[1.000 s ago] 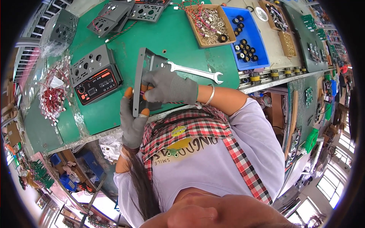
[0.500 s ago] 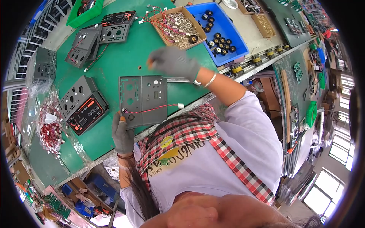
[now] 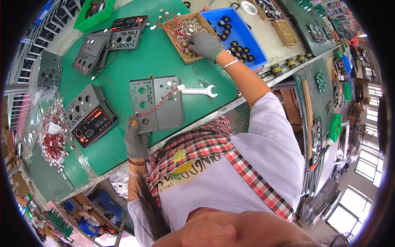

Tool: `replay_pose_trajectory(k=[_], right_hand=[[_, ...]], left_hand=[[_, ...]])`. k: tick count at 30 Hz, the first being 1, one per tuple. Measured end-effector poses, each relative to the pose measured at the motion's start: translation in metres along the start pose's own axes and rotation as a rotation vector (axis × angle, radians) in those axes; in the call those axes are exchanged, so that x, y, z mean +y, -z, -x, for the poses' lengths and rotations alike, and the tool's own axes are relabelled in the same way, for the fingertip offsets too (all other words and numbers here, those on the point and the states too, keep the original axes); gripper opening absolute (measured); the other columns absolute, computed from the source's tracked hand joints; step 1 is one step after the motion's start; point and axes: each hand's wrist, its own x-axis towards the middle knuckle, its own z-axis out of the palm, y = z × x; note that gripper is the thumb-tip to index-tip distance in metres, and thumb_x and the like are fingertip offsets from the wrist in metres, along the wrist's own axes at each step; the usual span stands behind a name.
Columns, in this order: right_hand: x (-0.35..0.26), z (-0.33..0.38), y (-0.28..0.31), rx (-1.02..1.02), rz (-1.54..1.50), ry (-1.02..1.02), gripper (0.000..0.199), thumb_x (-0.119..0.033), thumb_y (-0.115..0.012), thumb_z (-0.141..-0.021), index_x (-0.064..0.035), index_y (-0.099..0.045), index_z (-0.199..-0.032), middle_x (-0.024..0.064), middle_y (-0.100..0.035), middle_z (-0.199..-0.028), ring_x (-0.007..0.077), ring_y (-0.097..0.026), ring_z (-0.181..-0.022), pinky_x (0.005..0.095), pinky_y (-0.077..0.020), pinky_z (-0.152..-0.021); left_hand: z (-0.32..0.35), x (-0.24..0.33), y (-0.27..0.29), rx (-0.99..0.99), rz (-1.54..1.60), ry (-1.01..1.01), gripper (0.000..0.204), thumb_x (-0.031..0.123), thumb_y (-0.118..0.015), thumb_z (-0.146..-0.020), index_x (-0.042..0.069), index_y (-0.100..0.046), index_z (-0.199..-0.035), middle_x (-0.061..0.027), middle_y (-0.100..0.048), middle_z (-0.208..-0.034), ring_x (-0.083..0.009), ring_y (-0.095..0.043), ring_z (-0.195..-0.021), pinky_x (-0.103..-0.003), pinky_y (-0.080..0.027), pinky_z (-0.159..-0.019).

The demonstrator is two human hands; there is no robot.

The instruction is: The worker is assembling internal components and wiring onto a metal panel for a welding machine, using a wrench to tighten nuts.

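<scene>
A grey folded metal panel [image 3: 169, 110] with round and slotted cut-outs lies on the green table in front of me. My left hand [image 3: 136, 140] grips its near left corner, thumb on top. From a hole by that thumb runs a twisted red-and-black wire [image 3: 158, 106], ending in a white connector at the panel's right edge. Beside it lies an open-end wrench [image 3: 199, 91], its other end hidden by the panel. My right hand [image 3: 204, 45] reaches into a cardboard box [image 3: 190, 61] of metal rings [image 3: 190, 27], fingers drawn together; whatever they pinch is hidden.
A blue bin [image 3: 256, 48] with several black round knobs adjoins the box. Grey housings [image 3: 86, 105] with black front panels stand at left and far left. A heap of red wires [image 3: 55, 146] lies at the left, and a green bin [image 3: 95, 18] stands at the back.
My right hand has moved from above the table, away and right, into the box of rings, uncovering the wrench's jaw. The wire's white connector has swung away from me, beside the wrench.
</scene>
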Motion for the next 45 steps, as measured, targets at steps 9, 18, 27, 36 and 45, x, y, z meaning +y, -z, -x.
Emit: replay_pose_trajectory(k=[9,18,27,36,45], right_hand=[[0.013,0.003,-0.004,-0.012,-0.046,0.138,0.031,-0.025,-0.052,-0.080,-0.0147,-0.061,-0.108,0.0108,-0.063,-0.100,0.0274,-0.060,-0.096,0.0413,-0.0465,-0.080],[-0.004,0.002,0.007,-0.126,0.067,0.048,0.030,-0.028,-0.056,-0.080,-0.0137,-0.061,-0.106,0.0105,-0.063,-0.100,0.0281,-0.060,-0.094,0.0411,-0.0462,-0.080],[0.017,0.016,-0.001,0.102,-0.984,-0.093,0.022,-0.013,-0.054,-0.082,-0.0052,-0.057,-0.102,0.0073,-0.062,-0.082,0.0142,-0.058,-0.065,0.0277,-0.0474,-0.060],[-0.026,0.061,0.014,-0.190,-1.914,0.179,0.025,-0.011,-0.050,-0.087,-0.0003,-0.054,-0.109,0.0049,-0.059,-0.079,0.0074,-0.056,-0.062,0.0212,-0.0468,-0.055],[-0.061,0.077,0.011,-0.169,-1.467,0.225,0.032,-0.016,-0.055,-0.086,0.0018,-0.050,-0.112,0.0060,-0.059,-0.086,0.0106,-0.055,-0.066,0.0245,-0.0478,-0.062]], left_hand=[[-0.009,0.021,-0.010,0.013,0.601,0.231,0.030,0.007,-0.051,-0.084,-0.002,-0.047,-0.112,-0.0178,-0.048,-0.122,-0.0260,-0.055,-0.105,-0.036,-0.049,-0.083],[-0.012,0.020,-0.015,-0.015,0.881,0.339,0.040,0.015,-0.038,-0.088,0.000,-0.036,-0.125,-0.0128,-0.047,-0.120,-0.0234,-0.049,-0.111,-0.036,-0.042,-0.092],[-0.011,0.011,-0.013,-0.012,0.810,0.305,0.044,0.018,-0.036,-0.090,-0.002,-0.032,-0.129,-0.0122,-0.046,-0.121,-0.0225,-0.049,-0.110,-0.036,-0.043,-0.091],[-0.010,0.008,-0.016,0.031,0.774,0.266,0.039,0.018,-0.042,-0.090,-0.003,-0.039,-0.123,-0.0135,-0.048,-0.119,-0.0228,-0.054,-0.104,-0.031,-0.050,-0.081],[-0.011,-0.020,-0.011,0.167,0.602,0.155,0.026,-0.002,-0.066,-0.070,-0.001,-0.058,-0.095,-0.0241,-0.054,-0.112,-0.0357,-0.061,-0.090,-0.034,-0.053,-0.070]])
